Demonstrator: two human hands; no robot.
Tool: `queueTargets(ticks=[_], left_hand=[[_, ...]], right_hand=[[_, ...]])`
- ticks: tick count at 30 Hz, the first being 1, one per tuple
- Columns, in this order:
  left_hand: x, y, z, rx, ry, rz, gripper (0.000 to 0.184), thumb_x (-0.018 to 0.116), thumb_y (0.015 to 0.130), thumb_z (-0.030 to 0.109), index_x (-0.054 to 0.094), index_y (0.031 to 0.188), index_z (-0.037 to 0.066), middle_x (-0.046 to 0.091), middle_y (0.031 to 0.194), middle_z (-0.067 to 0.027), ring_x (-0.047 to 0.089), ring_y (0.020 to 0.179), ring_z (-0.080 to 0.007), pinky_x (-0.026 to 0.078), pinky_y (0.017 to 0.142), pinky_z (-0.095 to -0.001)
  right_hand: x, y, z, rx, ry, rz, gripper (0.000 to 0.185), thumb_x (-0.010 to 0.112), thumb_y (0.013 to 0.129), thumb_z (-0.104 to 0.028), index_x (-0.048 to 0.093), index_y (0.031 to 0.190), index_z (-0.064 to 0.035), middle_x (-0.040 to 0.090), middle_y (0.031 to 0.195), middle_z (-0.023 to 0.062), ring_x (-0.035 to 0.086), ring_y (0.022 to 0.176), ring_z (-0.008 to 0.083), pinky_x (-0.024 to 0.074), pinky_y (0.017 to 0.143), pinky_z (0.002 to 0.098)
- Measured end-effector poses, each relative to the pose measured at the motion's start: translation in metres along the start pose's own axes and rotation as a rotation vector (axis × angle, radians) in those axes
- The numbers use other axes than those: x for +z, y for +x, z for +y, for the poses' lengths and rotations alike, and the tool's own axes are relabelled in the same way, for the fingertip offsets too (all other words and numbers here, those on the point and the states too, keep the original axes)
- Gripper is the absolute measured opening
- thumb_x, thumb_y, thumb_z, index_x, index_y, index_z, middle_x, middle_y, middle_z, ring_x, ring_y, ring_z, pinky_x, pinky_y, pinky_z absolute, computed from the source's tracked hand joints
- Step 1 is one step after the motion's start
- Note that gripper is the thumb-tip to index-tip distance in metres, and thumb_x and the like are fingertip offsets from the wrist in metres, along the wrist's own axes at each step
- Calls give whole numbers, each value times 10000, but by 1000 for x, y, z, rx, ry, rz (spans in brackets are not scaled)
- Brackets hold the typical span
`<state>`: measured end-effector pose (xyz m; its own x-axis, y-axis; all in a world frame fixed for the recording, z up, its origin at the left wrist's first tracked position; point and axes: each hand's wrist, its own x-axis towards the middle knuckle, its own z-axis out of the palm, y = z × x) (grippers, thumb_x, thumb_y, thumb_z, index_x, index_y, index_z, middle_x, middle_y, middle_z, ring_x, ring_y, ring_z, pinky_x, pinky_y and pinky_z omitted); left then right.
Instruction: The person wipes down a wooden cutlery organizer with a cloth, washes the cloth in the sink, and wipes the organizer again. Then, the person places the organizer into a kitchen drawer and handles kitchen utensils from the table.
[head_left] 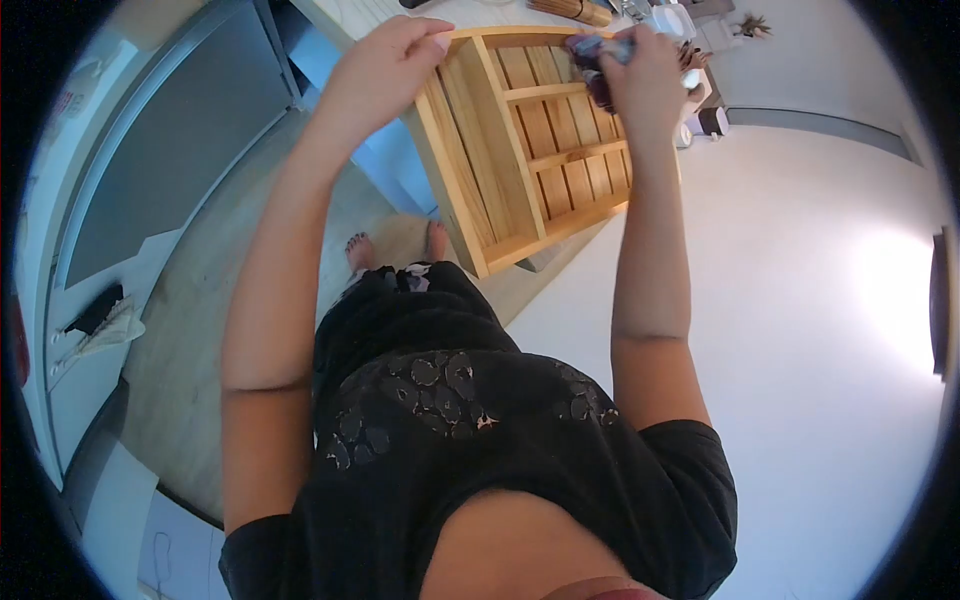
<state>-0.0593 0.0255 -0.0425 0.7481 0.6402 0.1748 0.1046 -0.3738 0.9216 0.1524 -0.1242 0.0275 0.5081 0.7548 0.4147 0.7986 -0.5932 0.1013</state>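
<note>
A light wooden compartment tray (510, 170) with slatted panels and several dividers is tilted at the counter's edge. My left hand (400, 62) grips its upper left corner, thumb along the rim and fingers bent over the edge. My right hand (645, 85) is at the tray's upper right, closed on a crumpled dark purple and grey-blue cloth (597, 75). The cloth lies against the inside of the tray near the top rim. My right hand and forearm hide part of the tray's right side.
Behind the tray is a pale counter (355, 12) with a wooden-handled bundle (572, 10) and glassware. A small dark-and-white jar (712, 121) stands to the right by the white wall (800, 300). My bare feet (360, 250) are on the floor below; a grey door panel (180, 130) is at left.
</note>
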Motion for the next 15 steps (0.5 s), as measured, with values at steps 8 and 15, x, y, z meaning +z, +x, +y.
queueTargets(ticks=[8,15], left_hand=[[17,-2,7,-46,167,111,265,426,922,197,593,1092,80,584,1030,-82,564,969,-236,426,834,-305],[23,-3,1,-28,130,138,265,428,922,207,598,1092,95,587,1031,-74,564,980,-224,420,847,-298]], right_hand=[[18,3,-51,73,268,-408,239,680,738,-294,651,889,-112,653,867,143,627,828,282,495,717,381],[14,10,-5,-46,521,-619,219,631,767,-154,663,981,-123,642,794,81,617,680,173,496,617,302]])
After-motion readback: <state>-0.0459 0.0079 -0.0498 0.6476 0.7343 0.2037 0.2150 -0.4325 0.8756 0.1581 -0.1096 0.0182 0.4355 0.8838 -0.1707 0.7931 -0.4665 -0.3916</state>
